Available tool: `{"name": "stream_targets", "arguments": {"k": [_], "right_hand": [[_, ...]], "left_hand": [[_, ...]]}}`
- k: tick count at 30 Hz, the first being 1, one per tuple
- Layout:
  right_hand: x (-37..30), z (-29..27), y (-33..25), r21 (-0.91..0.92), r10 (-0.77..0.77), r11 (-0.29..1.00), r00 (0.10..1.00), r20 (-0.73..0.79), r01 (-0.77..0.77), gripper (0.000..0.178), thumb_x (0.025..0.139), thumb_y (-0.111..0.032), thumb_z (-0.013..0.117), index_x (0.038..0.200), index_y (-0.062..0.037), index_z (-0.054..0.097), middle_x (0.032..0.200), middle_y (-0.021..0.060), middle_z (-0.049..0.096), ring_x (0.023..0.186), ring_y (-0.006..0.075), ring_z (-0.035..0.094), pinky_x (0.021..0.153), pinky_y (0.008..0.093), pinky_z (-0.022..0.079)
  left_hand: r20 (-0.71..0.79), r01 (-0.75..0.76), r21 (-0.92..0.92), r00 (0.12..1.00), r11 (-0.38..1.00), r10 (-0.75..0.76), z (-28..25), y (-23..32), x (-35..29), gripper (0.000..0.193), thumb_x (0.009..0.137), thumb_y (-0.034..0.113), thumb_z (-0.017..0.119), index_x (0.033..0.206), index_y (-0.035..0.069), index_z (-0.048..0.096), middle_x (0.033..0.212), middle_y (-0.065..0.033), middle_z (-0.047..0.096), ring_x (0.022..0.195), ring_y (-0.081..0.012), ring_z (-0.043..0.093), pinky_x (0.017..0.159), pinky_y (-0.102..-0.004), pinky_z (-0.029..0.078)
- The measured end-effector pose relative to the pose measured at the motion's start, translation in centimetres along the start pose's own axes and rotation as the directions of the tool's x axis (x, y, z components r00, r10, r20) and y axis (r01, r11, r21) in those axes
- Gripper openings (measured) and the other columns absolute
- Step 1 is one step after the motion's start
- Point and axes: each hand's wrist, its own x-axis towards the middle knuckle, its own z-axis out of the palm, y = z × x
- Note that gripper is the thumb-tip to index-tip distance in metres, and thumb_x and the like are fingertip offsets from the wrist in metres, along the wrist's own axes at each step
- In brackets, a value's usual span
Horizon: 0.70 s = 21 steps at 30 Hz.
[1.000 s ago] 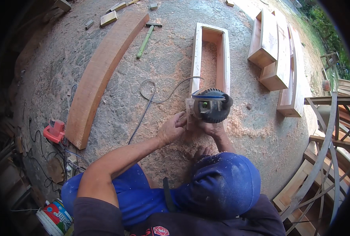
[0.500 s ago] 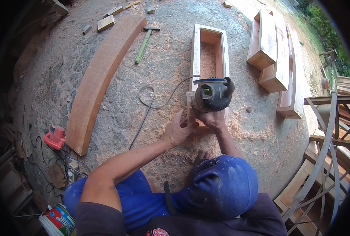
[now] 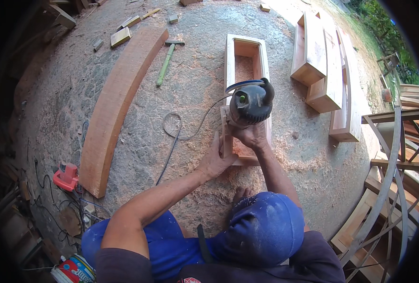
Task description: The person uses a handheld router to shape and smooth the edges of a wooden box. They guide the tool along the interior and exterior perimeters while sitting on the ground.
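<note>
Grasping the power tool (image 3: pixel 251 104) with the right hand (image 3: pixel 253 137) over the near half of the wooden box (image 3: pixel 230 59) on the floor (image 3: pixel 143 122); touching the box's near left side with the left hand (image 3: pixel 215 159), leaving its clench unclear. Seemingly working partway, not yet lifting the tool clear.

Arms (image 3: pixel 169 192) reach forward, the left elbow (image 3: pixel 125 219) bent, hands (image 3: pixel 214 160) (image 3: pixel 252 136) close together.

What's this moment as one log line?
left hand: at wooden frame, near end | right hand: holding black power tool over frame | green-handled hammer: on ground
</note>
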Motion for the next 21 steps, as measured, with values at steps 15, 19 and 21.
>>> {"name": "stream_targets", "arguments": {"k": [15, 19, 21], "right_hand": [[4.9, -1.5, -1.0, -0.11, -0.053, 0.992, 0.994, 0.093, 0.063, 0.068, 0.085, -0.02, 0.086, 0.144, -0.0103, 0.053, 0.137, 0.0049, 0.063, 0.126, 0.0185, 0.061, 0.113, 0.0352, 0.048], [5.9, -1.6, -2.1, -0.185, -0.122, 0.975, 0.992, 0.017, 0.123, 0.07, 0.079, -0.019, 0.09, 0.139, -0.01, 0.057, 0.13, 0.0044, 0.068, 0.12, 0.02, 0.065, 0.108, 0.0362, 0.05], [6.5, -1.8, -1.9, -0.162, -0.129, 0.979, 0.992, -0.013, 0.126, 0.069, 0.078, -0.018, 0.091, 0.138, -0.0102, 0.058, 0.128, 0.0045, 0.068, 0.118, 0.0201, 0.066, 0.107, 0.0362, 0.051]], "left_hand": [[0.025, 0.017, -0.002, 1.0, 1.0, -0.017, -0.6, 1.8, -0.3, 0.122, 0.091, 0.053, 0.076, 0.164, -0.013, 0.005, 0.16, -0.0307, 0.042, 0.147, -0.0383, 0.047, 0.122, -0.0423, 0.037], [0.03, -0.011, -0.013, 0.999, 1.0, 0.011, -0.5, 1.6, 0.0, 0.12, 0.09, 0.055, 0.076, 0.165, -0.01, 0.007, 0.161, -0.0315, 0.04, 0.149, -0.039, 0.045, 0.123, -0.0429, 0.036], [0.024, -0.032, 0.006, 0.999, 0.999, 0.032, -0.3, 1.5, 0.2, 0.119, 0.09, 0.056, 0.075, 0.165, -0.009, 0.009, 0.161, -0.0314, 0.04, 0.149, -0.0392, 0.044, 0.123, -0.0432, 0.035]]}}
